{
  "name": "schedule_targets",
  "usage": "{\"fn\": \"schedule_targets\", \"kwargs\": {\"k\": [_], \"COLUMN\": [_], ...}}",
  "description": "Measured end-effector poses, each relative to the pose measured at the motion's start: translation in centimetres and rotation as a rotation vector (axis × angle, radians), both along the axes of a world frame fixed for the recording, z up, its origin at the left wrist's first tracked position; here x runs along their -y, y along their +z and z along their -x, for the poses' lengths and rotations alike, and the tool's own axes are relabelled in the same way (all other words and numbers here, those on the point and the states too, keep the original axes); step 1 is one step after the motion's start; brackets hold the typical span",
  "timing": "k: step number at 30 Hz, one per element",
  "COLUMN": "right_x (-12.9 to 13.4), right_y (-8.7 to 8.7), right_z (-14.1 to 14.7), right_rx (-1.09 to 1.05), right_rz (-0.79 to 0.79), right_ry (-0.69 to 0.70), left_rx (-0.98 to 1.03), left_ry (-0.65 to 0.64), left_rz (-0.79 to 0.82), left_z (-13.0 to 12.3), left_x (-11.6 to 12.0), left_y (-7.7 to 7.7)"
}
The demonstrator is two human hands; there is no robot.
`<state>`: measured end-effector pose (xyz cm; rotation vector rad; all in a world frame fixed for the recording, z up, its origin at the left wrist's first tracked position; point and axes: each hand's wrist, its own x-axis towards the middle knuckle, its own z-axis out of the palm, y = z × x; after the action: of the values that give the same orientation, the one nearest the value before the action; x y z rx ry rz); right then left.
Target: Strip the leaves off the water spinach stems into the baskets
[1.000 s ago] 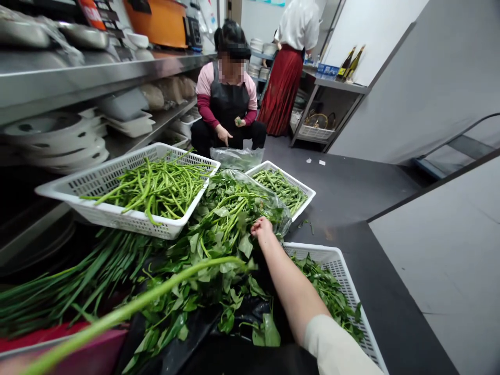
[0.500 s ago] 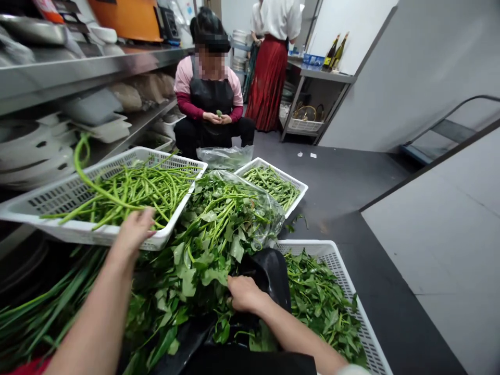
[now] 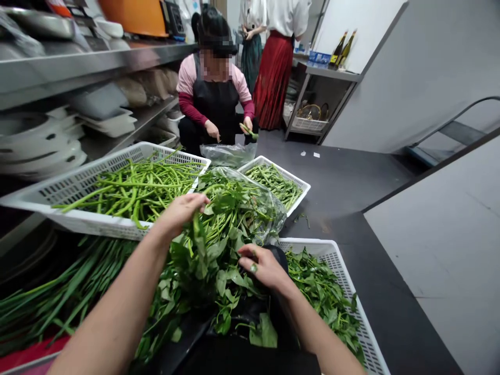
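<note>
My left hand is closed in a pinch on a leafy green stem, whose leaves hang down over the heap. Below and around it spreads a big pile of leafy greens, partly in a clear plastic bag. My right hand hovers at the pile's right side, fingers loosely curled and apart, a bit of green leaf stuck on it. To the left, a white basket holds long bare green stems. At the right, another white basket contains picked leaves.
Long thin green leaves lie at lower left. A smaller white basket of short green pieces stands farther back. A seated person holds a green piece above a plastic bag. Metal shelves line the left; two people stand behind.
My left hand has moved right from the stem basket to the pile and now holds a leafy stem. The long stem it held lies gone from its grasp. My right hand has risen, fingers loosened.
</note>
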<state>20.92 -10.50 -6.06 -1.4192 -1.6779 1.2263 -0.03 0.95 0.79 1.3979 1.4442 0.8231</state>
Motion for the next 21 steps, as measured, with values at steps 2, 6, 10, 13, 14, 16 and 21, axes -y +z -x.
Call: {"fn": "schedule_targets", "kwargs": {"k": [2, 6, 10, 13, 14, 16, 21], "right_x": [-0.3, -0.4, -0.2, -0.6, -0.8, -1.3, -1.4], "right_y": [1.4, 5.6, 7.8, 6.5, 5.8, 4.4, 4.1], "right_z": [0.2, 1.6, 3.7, 4.7, 4.8, 4.5, 3.1], "right_rx": [-0.246, -0.458, -0.420, -0.448, -0.465, -0.473, -0.303], "right_rz": [-0.011, -0.150, -0.168, -0.019, 0.061, 0.162, -0.197], "right_ry": [-0.105, -0.147, 0.013, 0.019, 0.024, -0.008, -0.271], "left_rx": [0.292, 0.606, 0.726, 0.705, 0.697, 0.682, 0.593], "left_ry": [0.070, 0.106, 0.126, 0.139, 0.142, 0.135, 0.145], "left_rz": [0.042, 0.198, 0.252, 0.253, 0.250, 0.248, 0.230], "left_z": [1.8, 2.6, 1.0, -0.2, -0.4, -0.7, -0.8], "left_x": [1.0, 3.3, 5.0, 5.6, 5.8, 6.0, 6.5], "left_y": [2.4, 4.0, 2.9, 2.3, 2.2, 2.1, 1.7]}}
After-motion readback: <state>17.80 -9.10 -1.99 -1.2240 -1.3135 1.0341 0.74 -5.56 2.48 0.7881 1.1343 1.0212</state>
